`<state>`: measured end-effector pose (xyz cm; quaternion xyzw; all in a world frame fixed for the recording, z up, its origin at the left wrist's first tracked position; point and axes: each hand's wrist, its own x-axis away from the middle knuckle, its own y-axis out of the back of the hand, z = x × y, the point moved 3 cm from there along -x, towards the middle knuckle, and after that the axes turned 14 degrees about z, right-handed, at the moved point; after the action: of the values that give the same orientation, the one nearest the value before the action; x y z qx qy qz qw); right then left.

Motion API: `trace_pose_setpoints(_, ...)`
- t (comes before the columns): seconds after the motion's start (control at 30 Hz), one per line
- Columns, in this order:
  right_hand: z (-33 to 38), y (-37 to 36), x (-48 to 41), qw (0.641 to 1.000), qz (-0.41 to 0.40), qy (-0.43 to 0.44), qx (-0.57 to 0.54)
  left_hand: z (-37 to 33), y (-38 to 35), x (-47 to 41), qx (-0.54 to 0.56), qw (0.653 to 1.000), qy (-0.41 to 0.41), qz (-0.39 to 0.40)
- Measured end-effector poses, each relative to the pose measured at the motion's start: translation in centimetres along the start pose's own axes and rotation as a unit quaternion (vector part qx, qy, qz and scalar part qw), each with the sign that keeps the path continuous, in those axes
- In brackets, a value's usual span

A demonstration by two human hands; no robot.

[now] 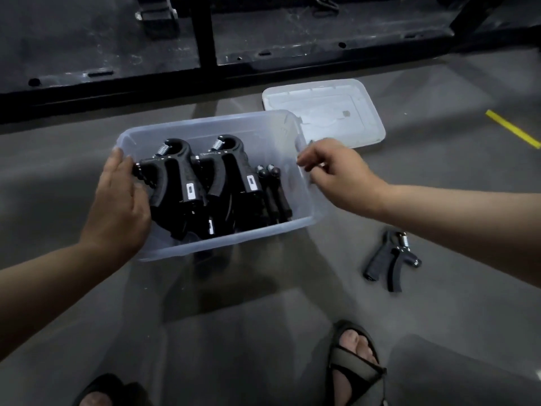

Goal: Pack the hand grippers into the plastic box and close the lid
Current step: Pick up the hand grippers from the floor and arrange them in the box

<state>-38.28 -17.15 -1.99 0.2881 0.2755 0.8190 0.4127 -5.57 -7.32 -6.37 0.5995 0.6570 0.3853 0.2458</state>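
Note:
A clear plastic box (248, 238) stands on the grey floor with several black hand grippers (187, 183) packed inside, springs toward the far wall. My left hand (120, 206) reaches into the box's left end and rests against the leftmost gripper; whether it grips it is unclear. My right hand (336, 174) hovers at the box's right rim, fingers loosely curled, holding nothing. One more black hand gripper (390, 259) lies on the floor to the right of the box. The translucent lid (325, 112) lies flat behind the box's right corner.
A black metal rack frame (205, 54) runs across the back, close behind the box and lid. A yellow tape strip (512, 128) marks the floor at the far right. My sandalled feet (355, 367) are at the bottom edge.

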Motion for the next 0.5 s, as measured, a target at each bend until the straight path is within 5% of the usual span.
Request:
trace_pose_setpoints(0.1,-4.9,1.3,2.0,0.994,-0.079,-0.07,0.0,0.3,0.1,-0.4,0.003,1.0,0.01,-0.01)
trace_pose_setpoints(0.2,-12.5,0.8,3.9,0.969,-0.054,-0.243,0.008,1.2,0.2,-0.9,-0.019,1.0,0.021,0.007)
trace_pose_setpoints(0.33,-19.1,-2.3,9.3,0.855,0.052,-0.515,0.03,2.4,0.1,-1.0,-0.037,0.998,0.05,-0.013)
trace_pose_setpoints(0.5,-20.0,-5.4,10.4,0.851,0.057,-0.522,0.001,2.5,-0.4,-0.6,-0.069,0.997,0.015,0.011)
